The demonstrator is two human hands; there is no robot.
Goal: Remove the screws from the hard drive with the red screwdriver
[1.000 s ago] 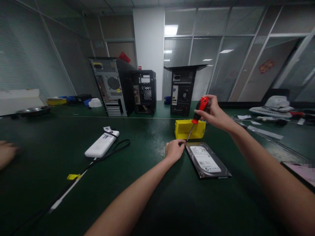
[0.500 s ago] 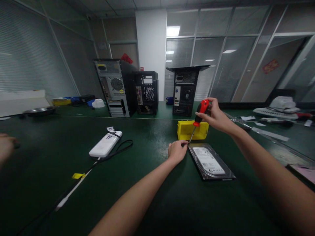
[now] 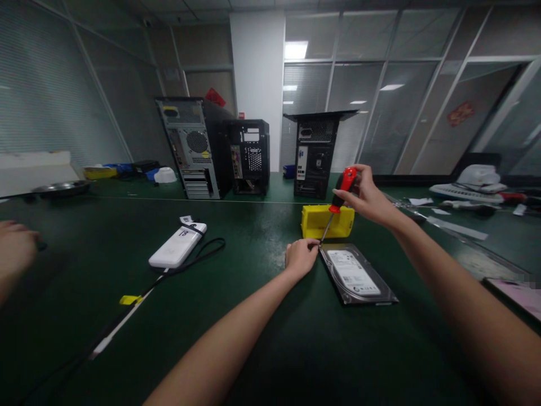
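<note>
My right hand [image 3: 364, 189] grips the red and black handle of a screwdriver [image 3: 344, 186]. Its shaft slants down to the left, with the tip at the far left corner of a hard drive [image 3: 353, 276] that lies flat, white label up. Beside that same corner rests my left hand [image 3: 301, 257] on the table, fingers closed, thumb and fingertips right by the screwdriver tip. Whatever is between those fingertips is too small to make out. Just behind the drive a yellow plastic box [image 3: 310, 221] stands, partly covered by the screwdriver.
Three computer cases [image 3: 192, 152] stand at the back of the green table [image 3: 253, 327]. A white power bank [image 3: 175, 247] with a black cable lies to the left. Another person's hand [image 3: 16, 251] shows at the left edge. A keyboard [image 3: 459, 193] sits far right.
The whole view has shifted slightly, moving everything a little left and up. Both hands, the screwdriver and the drive keep about the same positions. The other person's hand reaches further into view.
</note>
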